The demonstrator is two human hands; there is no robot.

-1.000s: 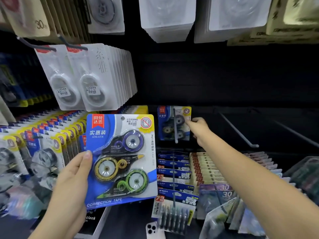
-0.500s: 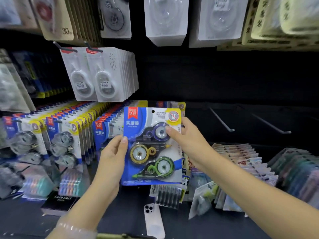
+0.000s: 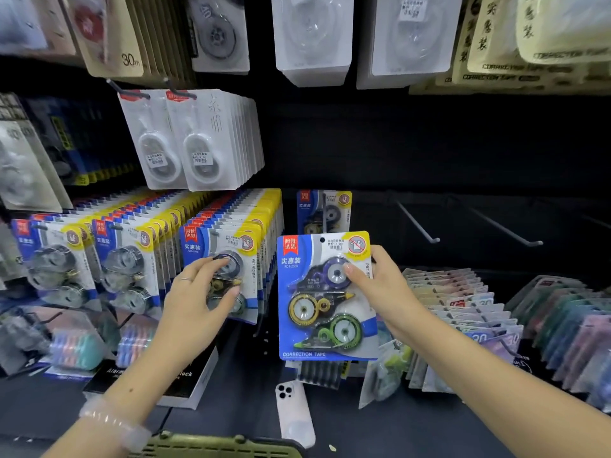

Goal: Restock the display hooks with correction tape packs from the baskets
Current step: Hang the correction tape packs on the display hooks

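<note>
While your right hand [image 3: 377, 289] gripped the blue correction tape pack [image 3: 325, 295] by its right edge, thumb on the purple dispenser, it hung upright just near of the lone pack [image 3: 324, 209] on the far hook. Your left hand [image 3: 198, 299] rested on the front pack [image 3: 224, 266] of the full row at left, fingers loosely spread. Two bare hooks [image 3: 420, 223] stood right; a green basket rim [image 3: 218, 447] showed nearest.

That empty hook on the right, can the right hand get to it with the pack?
Probably yes. The right hand holds the pack just left of the bare hook, and nothing hangs between them; the other pack hangs further left.
</note>
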